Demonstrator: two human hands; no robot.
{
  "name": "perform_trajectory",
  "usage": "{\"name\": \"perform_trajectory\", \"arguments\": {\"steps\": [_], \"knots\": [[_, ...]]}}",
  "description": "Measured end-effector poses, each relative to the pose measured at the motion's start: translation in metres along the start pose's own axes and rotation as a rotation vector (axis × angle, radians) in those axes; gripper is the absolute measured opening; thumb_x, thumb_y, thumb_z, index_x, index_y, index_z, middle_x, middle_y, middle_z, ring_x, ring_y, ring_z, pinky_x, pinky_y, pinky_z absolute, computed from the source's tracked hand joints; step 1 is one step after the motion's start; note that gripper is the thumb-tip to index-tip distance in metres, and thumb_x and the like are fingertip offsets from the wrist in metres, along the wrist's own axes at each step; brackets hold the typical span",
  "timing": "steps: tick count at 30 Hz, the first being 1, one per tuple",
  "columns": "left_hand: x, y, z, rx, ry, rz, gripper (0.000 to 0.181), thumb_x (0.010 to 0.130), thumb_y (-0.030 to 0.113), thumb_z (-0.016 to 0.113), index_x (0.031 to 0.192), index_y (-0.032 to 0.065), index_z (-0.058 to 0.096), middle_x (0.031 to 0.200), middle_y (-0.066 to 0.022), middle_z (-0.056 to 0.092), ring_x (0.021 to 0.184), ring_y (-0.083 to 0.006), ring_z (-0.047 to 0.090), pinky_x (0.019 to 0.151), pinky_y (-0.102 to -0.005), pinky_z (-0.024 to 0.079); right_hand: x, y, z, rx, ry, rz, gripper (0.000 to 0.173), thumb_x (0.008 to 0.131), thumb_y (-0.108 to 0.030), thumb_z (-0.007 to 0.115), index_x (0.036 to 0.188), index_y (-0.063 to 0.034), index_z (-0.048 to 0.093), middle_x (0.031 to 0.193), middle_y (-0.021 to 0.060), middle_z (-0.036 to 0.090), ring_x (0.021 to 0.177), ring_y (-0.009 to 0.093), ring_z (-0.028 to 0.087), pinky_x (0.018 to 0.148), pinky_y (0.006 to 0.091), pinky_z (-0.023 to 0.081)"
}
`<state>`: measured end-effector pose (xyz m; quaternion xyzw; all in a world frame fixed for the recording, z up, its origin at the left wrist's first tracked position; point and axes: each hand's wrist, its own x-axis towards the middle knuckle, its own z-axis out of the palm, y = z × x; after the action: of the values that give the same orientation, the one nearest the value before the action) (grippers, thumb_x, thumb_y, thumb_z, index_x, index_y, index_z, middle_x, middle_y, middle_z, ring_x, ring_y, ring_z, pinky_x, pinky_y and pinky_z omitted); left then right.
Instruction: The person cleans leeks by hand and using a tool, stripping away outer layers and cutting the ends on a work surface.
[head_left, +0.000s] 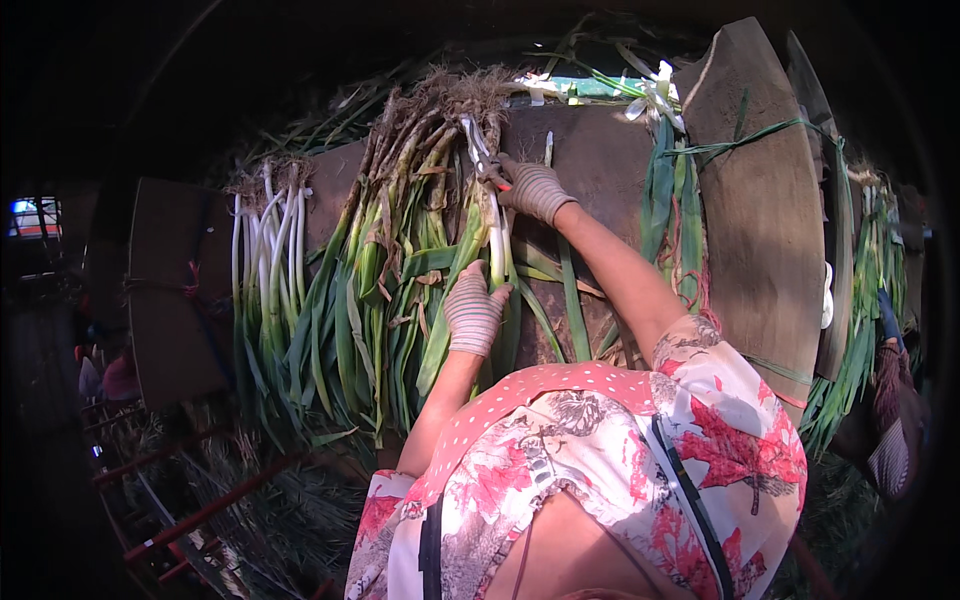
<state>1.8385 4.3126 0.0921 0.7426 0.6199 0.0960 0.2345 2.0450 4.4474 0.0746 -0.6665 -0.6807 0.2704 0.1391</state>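
My left hand (476, 307), in a striped knit glove, grips a leek (496, 240) around its lower pale stalk, where the green leaves begin. My right hand (536, 184), gloved alike, is at the upper white part of the same stalk. Its fingers close on a small dark tool (493, 178) with a red-orange part; its exact kind is partly hidden. A pile of untrimmed leeks (420, 172) with brown roots lies just left of both hands. Farther left, cleaned leeks (274, 232) with white stalks lie side by side.
Beneath lies a worn brown board (585, 150). An upright wooden board (750, 187), bound with green twine, borders the right side; a dark panel (176, 292) borders the left. Peeled leaf scraps (656, 97) lie at the back right. Beyond the right board are more leeks (870, 247) and another person's sleeve (889, 390).
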Motion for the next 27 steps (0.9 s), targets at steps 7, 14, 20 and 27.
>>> {"name": "perform_trajectory", "arguments": {"steps": [7,14,20,27], "knots": [[0.006,-0.027,-0.014,-0.454,-0.018,-0.169,0.043,0.071,0.019,0.072,0.108,0.0003,0.061,0.094,-0.017,0.067,0.084,-0.0289,0.065,0.083,-0.0376,0.051,-0.029,0.001,0.006,0.054,0.002,-0.037,0.088,0.07,-0.035,0.073,0.148,-0.0133,0.038,0.106,0.0244,0.067,0.095,0.04,0.066,0.083,0.046,0.051],[0.049,-0.056,-0.16,-1.149,-0.033,-0.165,0.037,0.076,0.015,0.062,0.11,0.0,0.059,0.069,-0.0024,0.056,0.051,-0.0118,0.049,0.049,-0.0242,0.042,-0.13,-0.022,0.012,0.11,-0.212,-0.211,0.086,0.075,-0.034,0.072,0.149,-0.0092,0.035,0.101,0.0249,0.067,0.092,0.04,0.065,0.084,0.0449,0.051],[0.064,0.006,-0.215,-0.812,0.07,-0.055,0.027,0.082,0.014,0.067,0.105,0.0026,0.06,0.077,-0.0037,0.061,0.059,-0.0126,0.057,0.055,-0.0268,0.049,-0.126,0.053,0.008,-0.141,0.067,0.341,0.088,0.076,-0.035,0.071,0.15,-0.0079,0.032,0.109,0.021,0.066,0.1,0.036,0.065,0.085,0.045,0.052],[0.021,-0.037,-0.063,-1.014,-0.403,-0.333,0.026,0.074,0.012,0.073,0.095,0.0016,0.062,0.073,-0.0071,0.062,0.058,-0.0186,0.06,0.056,-0.0308,0.051,-0.218,-0.009,0.052,-0.011,-0.202,0.023,0.097,0.074,-0.034,0.074,0.154,-0.0106,0.025,0.118,0.0219,0.061,0.106,0.038,0.062,0.09,0.0464,0.049]]}}
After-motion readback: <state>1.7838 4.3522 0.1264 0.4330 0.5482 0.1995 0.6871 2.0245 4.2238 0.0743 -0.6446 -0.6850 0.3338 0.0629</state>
